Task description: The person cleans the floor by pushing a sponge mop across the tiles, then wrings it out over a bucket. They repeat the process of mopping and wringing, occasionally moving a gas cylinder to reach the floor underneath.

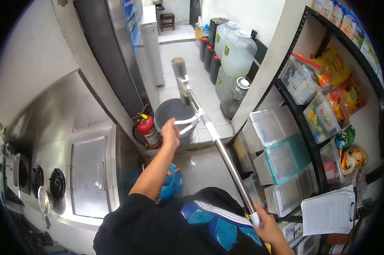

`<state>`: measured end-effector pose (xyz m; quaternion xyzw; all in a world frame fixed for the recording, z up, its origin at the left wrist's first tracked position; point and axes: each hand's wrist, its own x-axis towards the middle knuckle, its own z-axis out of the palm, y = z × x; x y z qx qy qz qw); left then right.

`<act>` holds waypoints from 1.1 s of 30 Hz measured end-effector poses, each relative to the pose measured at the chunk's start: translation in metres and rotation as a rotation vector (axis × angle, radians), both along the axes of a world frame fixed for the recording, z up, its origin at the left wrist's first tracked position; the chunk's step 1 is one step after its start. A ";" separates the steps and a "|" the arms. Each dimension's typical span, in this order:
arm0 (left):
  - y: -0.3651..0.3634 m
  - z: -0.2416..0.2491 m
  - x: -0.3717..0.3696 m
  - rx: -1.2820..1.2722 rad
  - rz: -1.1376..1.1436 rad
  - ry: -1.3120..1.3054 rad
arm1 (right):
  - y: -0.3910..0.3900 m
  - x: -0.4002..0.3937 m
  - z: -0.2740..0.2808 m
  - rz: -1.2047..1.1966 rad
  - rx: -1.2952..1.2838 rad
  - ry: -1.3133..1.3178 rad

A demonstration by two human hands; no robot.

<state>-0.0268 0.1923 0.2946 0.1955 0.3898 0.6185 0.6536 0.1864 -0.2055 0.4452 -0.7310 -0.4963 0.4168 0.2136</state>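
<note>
A long mop (220, 146) with a white and metal pole slants from the lower right up to its grey head (181, 83), which is raised over a dark grey bin (168, 112). My left hand (170, 135) is closed round the white lever handle (187, 123) attached to the pole. Near the pole's lower end, my right hand (266, 223) wraps round the white grip (254, 217).
To the right, black shelving (300, 123) holds plastic boxes, bags and a clipboard (329, 210). A fire extinguisher (146, 128) and blue gas tank (171, 182) stand at left, near a steel counter (90, 178). Large jugs (237, 53) line the back wall.
</note>
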 end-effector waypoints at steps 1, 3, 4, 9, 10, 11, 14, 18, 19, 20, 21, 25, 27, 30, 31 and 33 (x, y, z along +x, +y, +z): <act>-0.019 -0.001 0.009 0.010 -0.037 -0.015 | 0.002 0.001 -0.007 0.000 0.005 0.022; -0.037 -0.005 0.012 0.021 -0.073 -0.007 | 0.000 0.002 -0.014 0.004 0.007 0.031; -0.037 -0.004 0.011 0.031 -0.072 0.014 | 0.000 0.004 -0.016 0.008 0.013 0.017; -0.046 0.000 0.010 0.005 -0.026 0.015 | 0.001 -0.001 -0.008 0.001 -0.023 0.001; -0.047 0.000 0.011 0.007 -0.023 0.015 | -0.002 0.000 -0.012 0.006 -0.007 -0.010; -0.048 0.001 0.011 0.009 -0.022 0.015 | -0.005 0.001 -0.015 0.010 0.009 -0.020; -0.049 0.009 0.012 0.034 -0.016 0.014 | -0.006 0.000 -0.013 -0.004 -0.017 -0.016; -0.049 0.021 0.011 0.022 -0.026 0.004 | 0.000 -0.008 0.005 -0.054 -0.071 0.042; -0.047 0.021 0.011 0.038 -0.032 0.000 | -0.001 -0.006 0.001 -0.065 -0.071 0.067; -0.046 0.023 0.011 0.055 -0.037 -0.005 | -0.002 -0.005 -0.001 -0.054 -0.054 0.051; -0.046 0.025 0.012 0.061 -0.038 0.001 | -0.003 -0.004 -0.002 -0.044 -0.037 0.035; -0.047 0.031 0.013 0.076 -0.029 0.010 | -0.004 -0.004 0.001 0.019 0.047 -0.074; -0.049 0.033 0.014 0.075 -0.020 0.006 | -0.005 -0.004 0.000 0.017 0.052 -0.066; -0.050 0.036 0.013 0.069 -0.012 0.000 | -0.006 -0.002 -0.001 0.014 0.026 -0.059; -0.049 0.036 0.013 0.072 -0.009 0.001 | -0.004 -0.003 0.004 0.014 0.009 -0.066; -0.048 0.038 0.012 0.086 -0.007 -0.005 | -0.003 -0.004 0.006 0.018 -0.002 -0.080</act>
